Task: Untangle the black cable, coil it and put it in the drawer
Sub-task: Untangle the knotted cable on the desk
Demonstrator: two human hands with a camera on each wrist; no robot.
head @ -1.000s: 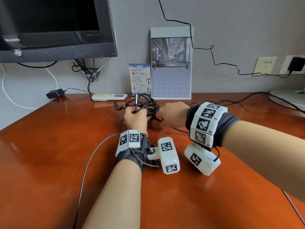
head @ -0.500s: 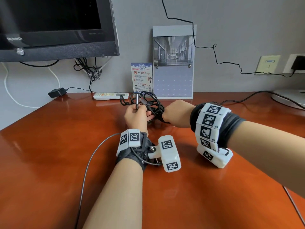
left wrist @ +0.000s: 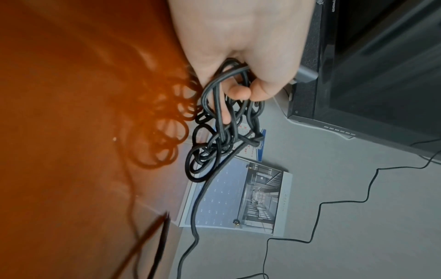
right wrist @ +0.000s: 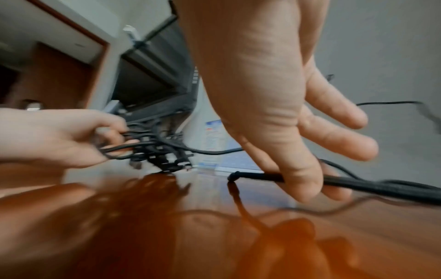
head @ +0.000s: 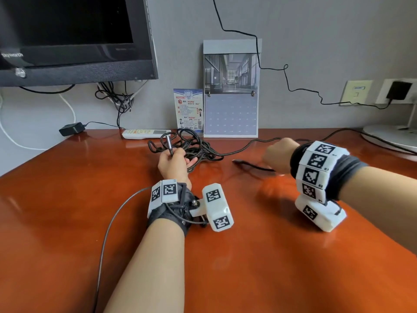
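Observation:
The black cable (head: 196, 147) lies in a tangled bunch on the brown desk (head: 67, 199), near its back edge. My left hand (head: 173, 161) grips the near side of the tangle, and a metal plug (head: 168, 143) sticks up above its knuckles. In the left wrist view several loops of the cable (left wrist: 214, 147) hang from the curled fingers of that hand (left wrist: 238, 56). My right hand (head: 276, 154) is off to the right of the tangle. Its thumb and forefinger pinch a doubled strand (right wrist: 257, 176) just above the desk, with the other fingers spread. No drawer is in view.
A monitor (head: 67, 41) hangs at the back left with a white remote (head: 145, 133) below it. A card (head: 188, 109) and a calendar (head: 231, 93) lean on the wall behind the tangle. A lamp base (head: 388, 136) sits far right; a grey wire (head: 108, 227) trails from my left wrist.
My right hand has left the tangle and moved right, drawing a strand of the black cable out with it. The left hand still holds the bunch in place.

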